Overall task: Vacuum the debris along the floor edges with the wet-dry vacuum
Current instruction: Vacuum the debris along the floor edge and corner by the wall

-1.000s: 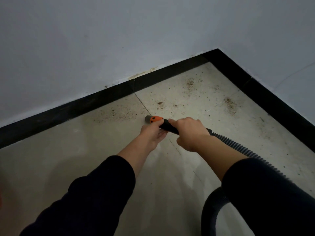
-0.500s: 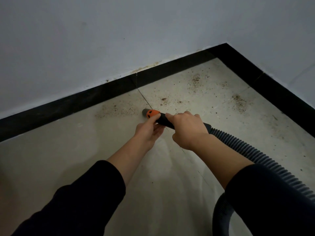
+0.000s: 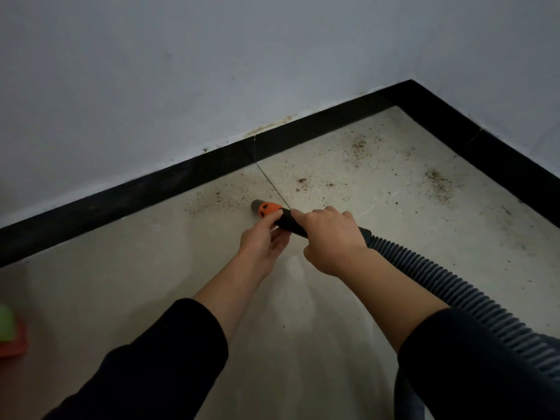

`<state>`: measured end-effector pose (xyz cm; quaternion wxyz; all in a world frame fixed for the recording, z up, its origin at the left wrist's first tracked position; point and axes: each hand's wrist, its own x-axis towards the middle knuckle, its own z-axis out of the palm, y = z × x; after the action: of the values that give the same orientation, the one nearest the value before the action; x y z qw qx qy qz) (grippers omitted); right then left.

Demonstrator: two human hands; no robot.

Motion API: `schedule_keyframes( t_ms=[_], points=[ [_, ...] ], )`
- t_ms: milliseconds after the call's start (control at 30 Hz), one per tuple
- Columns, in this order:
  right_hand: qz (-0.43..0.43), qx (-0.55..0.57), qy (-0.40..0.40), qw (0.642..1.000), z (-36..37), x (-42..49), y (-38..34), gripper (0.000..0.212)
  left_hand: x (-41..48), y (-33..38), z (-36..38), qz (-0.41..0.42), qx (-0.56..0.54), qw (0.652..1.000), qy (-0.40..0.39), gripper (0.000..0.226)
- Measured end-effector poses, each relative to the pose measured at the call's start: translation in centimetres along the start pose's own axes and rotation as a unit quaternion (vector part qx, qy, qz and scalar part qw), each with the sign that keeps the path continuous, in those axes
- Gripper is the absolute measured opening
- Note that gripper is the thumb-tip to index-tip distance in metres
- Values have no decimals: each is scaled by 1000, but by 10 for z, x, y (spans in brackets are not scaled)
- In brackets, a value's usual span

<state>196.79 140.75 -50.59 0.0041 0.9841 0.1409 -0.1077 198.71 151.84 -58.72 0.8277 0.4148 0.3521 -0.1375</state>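
Where my right hand [image 3: 330, 237] is: clenched round the black handle [image 3: 291, 222] of the vacuum wand, knuckles up, with the fingers curled over the top.
Left hand [image 3: 263, 241]: grasping the nozzle [image 3: 266, 209] just ahead of the right hand. The thumb lies on the orange collar and the fingers [image 3: 280, 241] are cupped under the tube.
Nozzle: a grey tip past the orange collar, pointing toward the baseboard [image 3: 151, 189], low over the floor [image 3: 121, 283] (whether the tip touches the tile I cannot tell).
Nozzle's place: just left of the tile joint [image 3: 269, 180], at the near edge of a scatter of debris [image 3: 218, 200].
Debris: brown specks between the nozzle tip and the baseboard. More patches lie right of the joint, one close by [image 3: 303, 181], one nearer the corner [image 3: 359, 145] and one toward the right-hand wall [image 3: 438, 184].
Hose [image 3: 439, 277]: ribbed and dark grey, running from the handle back along my right forearm to the lower right edge.
Baseboard: black, along the foot of both pale walls [image 3: 181, 71], meeting in a corner at upper right.
Sleeves [image 3: 169, 359]: dark, ending partway up both forearms.
Left edge: a blurred green and red object [image 3: 7, 331] on the floor, well apart from the nozzle.
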Motion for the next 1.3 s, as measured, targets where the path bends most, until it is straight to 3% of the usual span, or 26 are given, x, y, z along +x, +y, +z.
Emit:
schedule_keyframes(
  t_ms=[1300],
  points=[
    [-63, 2, 7, 998, 6, 15, -63, 50, -5, 22, -53, 37, -82, 992, 88, 36]
  ],
)
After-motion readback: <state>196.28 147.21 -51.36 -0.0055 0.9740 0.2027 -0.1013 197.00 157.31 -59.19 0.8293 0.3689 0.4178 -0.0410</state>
